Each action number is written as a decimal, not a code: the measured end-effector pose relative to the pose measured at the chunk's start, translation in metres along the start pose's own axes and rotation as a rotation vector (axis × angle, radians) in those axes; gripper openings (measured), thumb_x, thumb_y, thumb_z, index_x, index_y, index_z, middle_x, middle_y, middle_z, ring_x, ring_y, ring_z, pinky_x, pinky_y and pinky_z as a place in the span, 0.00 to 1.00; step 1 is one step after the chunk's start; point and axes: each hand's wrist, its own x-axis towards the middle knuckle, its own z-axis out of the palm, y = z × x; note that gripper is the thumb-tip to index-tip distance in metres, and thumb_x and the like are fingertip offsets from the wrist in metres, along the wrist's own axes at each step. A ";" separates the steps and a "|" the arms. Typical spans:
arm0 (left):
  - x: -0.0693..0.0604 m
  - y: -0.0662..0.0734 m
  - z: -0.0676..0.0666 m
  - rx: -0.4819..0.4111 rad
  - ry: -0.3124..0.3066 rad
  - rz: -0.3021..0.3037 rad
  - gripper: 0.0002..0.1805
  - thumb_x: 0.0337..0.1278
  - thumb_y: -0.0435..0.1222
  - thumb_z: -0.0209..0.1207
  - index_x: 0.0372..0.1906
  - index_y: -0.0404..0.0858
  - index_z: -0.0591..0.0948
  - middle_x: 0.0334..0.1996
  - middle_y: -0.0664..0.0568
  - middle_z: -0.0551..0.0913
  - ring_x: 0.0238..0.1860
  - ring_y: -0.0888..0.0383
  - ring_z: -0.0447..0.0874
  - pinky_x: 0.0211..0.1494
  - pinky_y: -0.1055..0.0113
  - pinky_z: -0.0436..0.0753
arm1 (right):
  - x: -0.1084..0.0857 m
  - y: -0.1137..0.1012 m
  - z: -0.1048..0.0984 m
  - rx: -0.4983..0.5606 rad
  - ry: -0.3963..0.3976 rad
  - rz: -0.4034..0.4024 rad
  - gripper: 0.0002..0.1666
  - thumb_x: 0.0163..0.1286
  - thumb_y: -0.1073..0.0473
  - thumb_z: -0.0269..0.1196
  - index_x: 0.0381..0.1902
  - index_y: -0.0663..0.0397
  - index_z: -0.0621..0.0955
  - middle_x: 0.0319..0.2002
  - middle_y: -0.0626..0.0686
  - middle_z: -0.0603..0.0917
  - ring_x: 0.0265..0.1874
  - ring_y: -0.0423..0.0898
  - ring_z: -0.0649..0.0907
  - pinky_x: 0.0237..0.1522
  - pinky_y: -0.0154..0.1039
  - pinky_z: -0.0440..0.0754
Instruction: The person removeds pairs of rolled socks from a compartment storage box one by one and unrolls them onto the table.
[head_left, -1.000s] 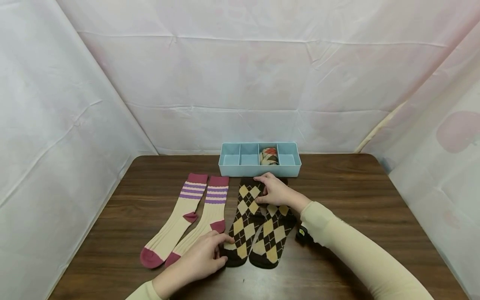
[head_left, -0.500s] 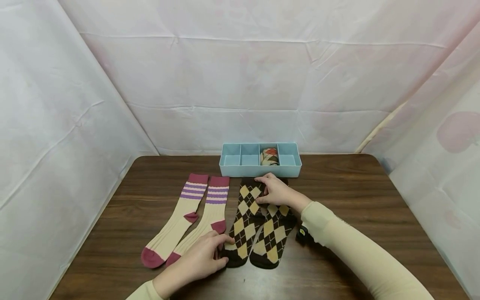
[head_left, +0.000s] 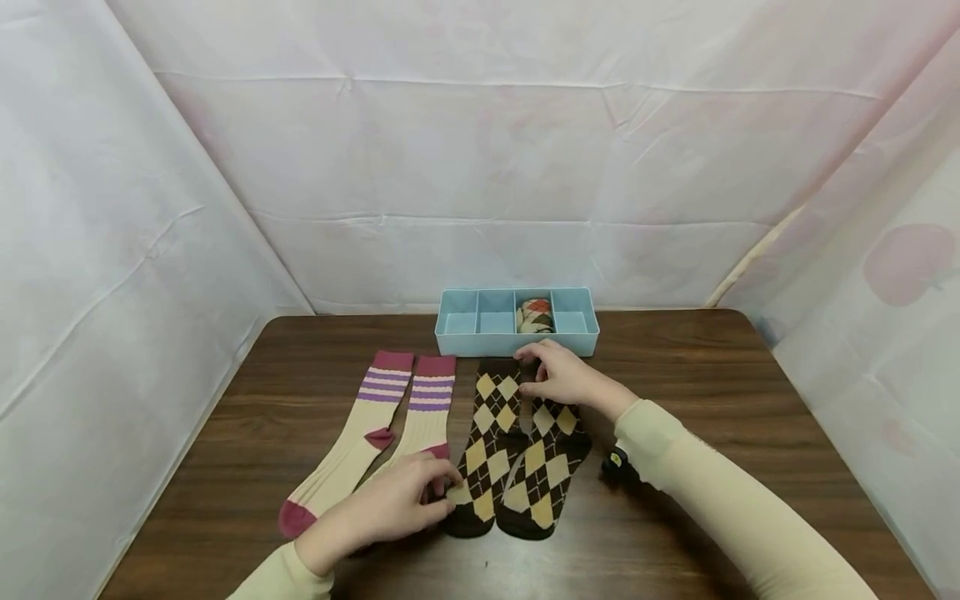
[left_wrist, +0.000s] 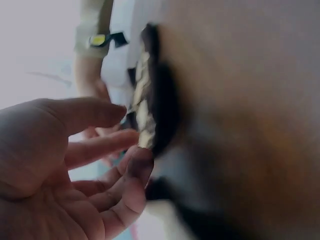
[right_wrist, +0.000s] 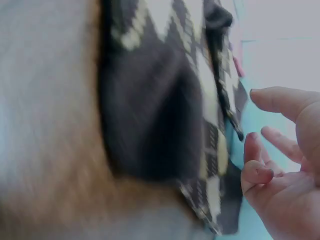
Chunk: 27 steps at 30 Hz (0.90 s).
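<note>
So, brown-and-yellow argyle knit socks (head_left: 510, 442) lie flat, lower centre of frame. Left hand (head_left: 390, 500), fingers loosely parted, is by their lower end; right hand (head_left: 566, 375) likewise at the upper. Neither pinches; contact unclear. Probably squaring-up; next move likely needs a fabric pinch.

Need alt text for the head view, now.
A person's left hand is near the toe end and right hand near the cuff end of two brown argyle socks flat on a dark wood table. Two cream socks with purple stripes lie to the left; behind stands a blue four-compartment tray, a rolled argyle bundle in its third compartment from left.
</note>
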 end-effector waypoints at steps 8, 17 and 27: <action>0.035 -0.017 -0.038 -0.101 0.106 -0.039 0.14 0.69 0.34 0.71 0.56 0.38 0.88 0.36 0.61 0.83 0.34 0.65 0.82 0.37 0.67 0.84 | 0.001 0.002 -0.035 0.020 0.025 -0.056 0.25 0.78 0.60 0.71 0.68 0.61 0.81 0.57 0.60 0.84 0.40 0.44 0.85 0.45 0.47 0.85; 0.082 -0.046 -0.067 -0.160 0.328 -0.144 0.14 0.74 0.38 0.69 0.59 0.45 0.86 0.42 0.56 0.86 0.39 0.58 0.85 0.42 0.59 0.85 | 0.017 0.002 -0.072 -0.080 0.098 -0.047 0.22 0.77 0.61 0.71 0.65 0.62 0.83 0.57 0.61 0.84 0.48 0.55 0.86 0.53 0.56 0.84; 0.122 -0.086 -0.069 -0.213 0.506 -0.203 0.25 0.75 0.42 0.68 0.71 0.44 0.81 0.58 0.45 0.84 0.54 0.47 0.86 0.56 0.48 0.86 | 0.040 0.017 -0.082 -0.084 0.107 -0.002 0.28 0.77 0.59 0.71 0.71 0.60 0.80 0.67 0.63 0.80 0.61 0.64 0.81 0.60 0.62 0.79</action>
